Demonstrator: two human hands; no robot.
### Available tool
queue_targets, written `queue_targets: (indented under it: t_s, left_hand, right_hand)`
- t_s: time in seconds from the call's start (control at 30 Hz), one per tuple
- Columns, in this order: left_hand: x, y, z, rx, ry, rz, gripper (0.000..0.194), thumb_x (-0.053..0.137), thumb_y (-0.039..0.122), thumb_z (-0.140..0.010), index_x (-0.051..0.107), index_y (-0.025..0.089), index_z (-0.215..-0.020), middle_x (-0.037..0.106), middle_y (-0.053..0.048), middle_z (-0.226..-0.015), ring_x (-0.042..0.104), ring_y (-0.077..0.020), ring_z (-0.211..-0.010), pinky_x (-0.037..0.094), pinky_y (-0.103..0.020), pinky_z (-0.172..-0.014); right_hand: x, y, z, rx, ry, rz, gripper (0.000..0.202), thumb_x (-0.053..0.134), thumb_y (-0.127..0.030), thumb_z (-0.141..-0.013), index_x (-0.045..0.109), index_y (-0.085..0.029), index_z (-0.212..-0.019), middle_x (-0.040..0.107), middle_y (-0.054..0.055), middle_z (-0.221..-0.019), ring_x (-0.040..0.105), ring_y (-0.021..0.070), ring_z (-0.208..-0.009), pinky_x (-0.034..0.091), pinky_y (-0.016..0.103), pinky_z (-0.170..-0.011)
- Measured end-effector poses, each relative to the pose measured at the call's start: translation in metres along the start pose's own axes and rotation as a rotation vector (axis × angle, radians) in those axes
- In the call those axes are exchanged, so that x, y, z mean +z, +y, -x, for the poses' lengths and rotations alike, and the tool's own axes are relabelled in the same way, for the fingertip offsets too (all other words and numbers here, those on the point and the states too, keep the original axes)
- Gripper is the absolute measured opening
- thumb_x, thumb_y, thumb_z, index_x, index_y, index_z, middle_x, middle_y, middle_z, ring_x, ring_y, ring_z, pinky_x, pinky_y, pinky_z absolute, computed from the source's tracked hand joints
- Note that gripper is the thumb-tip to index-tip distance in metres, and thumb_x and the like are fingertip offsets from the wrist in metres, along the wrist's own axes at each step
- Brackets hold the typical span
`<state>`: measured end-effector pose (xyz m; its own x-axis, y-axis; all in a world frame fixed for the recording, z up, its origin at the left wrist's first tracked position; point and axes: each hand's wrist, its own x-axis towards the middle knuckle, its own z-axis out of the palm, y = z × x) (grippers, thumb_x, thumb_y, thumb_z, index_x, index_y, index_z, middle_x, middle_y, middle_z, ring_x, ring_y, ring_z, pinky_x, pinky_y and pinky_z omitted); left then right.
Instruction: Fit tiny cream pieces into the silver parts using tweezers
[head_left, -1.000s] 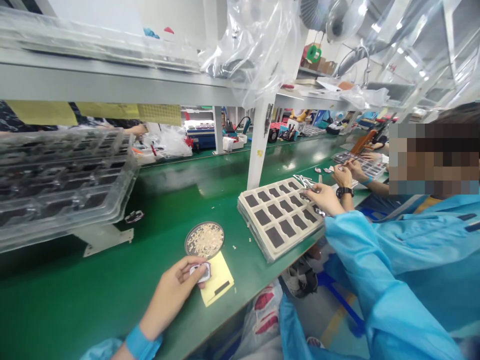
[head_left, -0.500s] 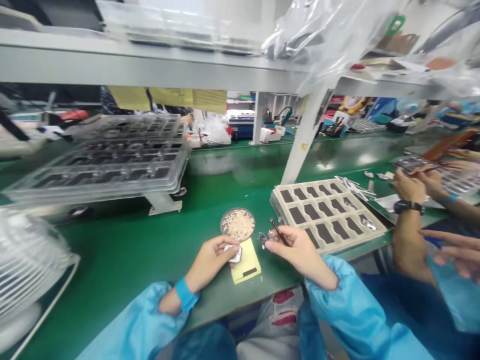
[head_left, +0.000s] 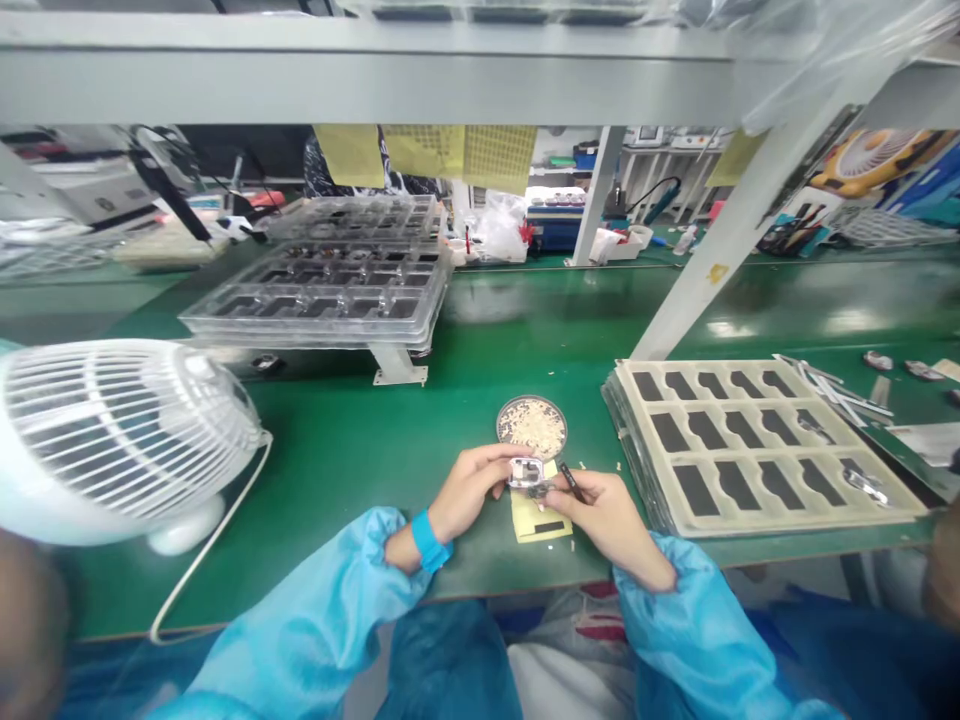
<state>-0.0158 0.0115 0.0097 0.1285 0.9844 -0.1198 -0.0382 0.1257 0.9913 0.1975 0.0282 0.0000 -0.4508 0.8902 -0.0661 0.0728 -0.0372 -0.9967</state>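
Note:
My left hand (head_left: 469,490) pinches a small silver-white housing (head_left: 525,470) with a hollow face, held above a yellow sticky pad (head_left: 531,530). From the other side my right hand (head_left: 604,515) meets it, with a small dark part (head_left: 540,491) at the fingertips, touching or very close to the housing's lower edge. A slim black tool (head_left: 571,482), pen- or tweezer-like, is also gripped in that hand and slants up to the left. Just beyond both hands lies a round dish (head_left: 532,425) full of tiny cream-coloured pieces.
To the right is a stack of beige trays (head_left: 667,440) with dark slots, a few holding shiny parts. A white fan (head_left: 127,440) stands on the left, its cord on the green bench (head_left: 337,440). Clear trays (head_left: 322,320) sit on a raised stand, below a grey shelf (head_left: 375,90).
My hands have come together: the dark part in my right hand is now at the housing in my left. The housing's hollow face now shows. The view has swung left.

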Motion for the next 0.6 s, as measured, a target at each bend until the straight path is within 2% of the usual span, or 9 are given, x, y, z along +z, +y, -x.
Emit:
queue_targets:
  t_s: [0.1,0.17,0.2,0.27,0.33,0.43,0.6]
  left_hand:
    - [0.0035,0.0007,0.003,0.029,-0.055,0.051,0.042,0.062,0.02,-0.079,0.072,0.015,-0.119,0.075,-0.008,-0.109,0.065,-0.0177,-0.084,0.046,-0.025,-0.069]
    - [0.0055,0.0002,0.005,0.058,-0.095,0.046,0.047,0.062,0.016,-0.077,0.07,0.017,-0.123,0.072,-0.008,-0.122,0.066,-0.023,-0.103,0.049,-0.029,-0.084]
    - [0.006,-0.0003,0.0059,0.073,-0.104,0.016,0.05,0.062,0.014,-0.076,0.069,0.017,-0.126,0.071,-0.008,-0.124,0.065,-0.0241,-0.107,0.048,-0.03,-0.088]
    - [0.0064,-0.0012,0.0074,0.093,-0.099,-0.075,0.052,0.061,0.013,-0.077,0.067,0.019,-0.129,0.071,-0.008,-0.124,0.065,-0.0233,-0.102,0.048,-0.031,-0.086]
    - [0.0063,-0.0013,0.0087,0.108,-0.083,-0.157,0.053,0.062,0.014,-0.079,0.066,0.018,-0.131,0.071,-0.008,-0.119,0.064,-0.02,-0.089,0.047,-0.029,-0.077]
    - [0.0067,-0.0004,0.0097,0.121,-0.075,-0.205,0.052,0.065,0.017,-0.08,0.064,0.018,-0.133,0.072,-0.009,-0.114,0.055,-0.014,-0.071,0.044,-0.026,-0.069]
    - [0.0073,0.0002,0.0094,0.114,-0.046,-0.247,0.052,0.069,0.022,-0.081,0.064,0.018,-0.133,0.071,-0.009,-0.106,0.046,-0.0118,-0.065,0.042,-0.025,-0.065]
  right_hand:
    - [0.001,-0.0031,-0.0005,0.023,0.054,0.082,0.024,0.078,-0.041,-0.078,0.077,-0.017,-0.079,0.074,0.003,-0.073,0.062,0.0177,-0.068,0.045,0.027,-0.064]
    - [0.0033,-0.0051,-0.0013,0.042,0.084,0.12,0.025,0.076,-0.041,-0.078,0.076,-0.016,-0.075,0.071,0.002,-0.067,0.06,0.0167,-0.064,0.043,0.026,-0.06]
    - [0.0046,-0.0059,-0.0017,0.054,0.102,0.129,0.027,0.076,-0.042,-0.078,0.075,-0.016,-0.073,0.069,0.002,-0.064,0.058,0.0159,-0.061,0.042,0.025,-0.058]
    - [0.007,-0.0068,-0.0025,0.072,0.141,0.136,0.029,0.076,-0.044,-0.076,0.074,-0.015,-0.071,0.065,0.0,-0.059,0.054,0.0144,-0.057,0.038,0.024,-0.053]
    - [0.0084,-0.0068,-0.0028,0.076,0.168,0.131,0.03,0.076,-0.045,-0.076,0.074,-0.015,-0.071,0.062,0.0,-0.058,0.052,0.0135,-0.056,0.036,0.024,-0.053]
    - [0.0084,-0.006,-0.0028,0.067,0.184,0.107,0.029,0.075,-0.044,-0.077,0.074,-0.015,-0.074,0.062,-0.001,-0.06,0.052,0.0135,-0.057,0.038,0.024,-0.054]
    - [0.0066,-0.0048,-0.003,0.044,0.182,0.104,0.028,0.075,-0.042,-0.079,0.074,-0.015,-0.076,0.066,0.001,-0.064,0.056,0.0152,-0.062,0.043,0.025,-0.059]
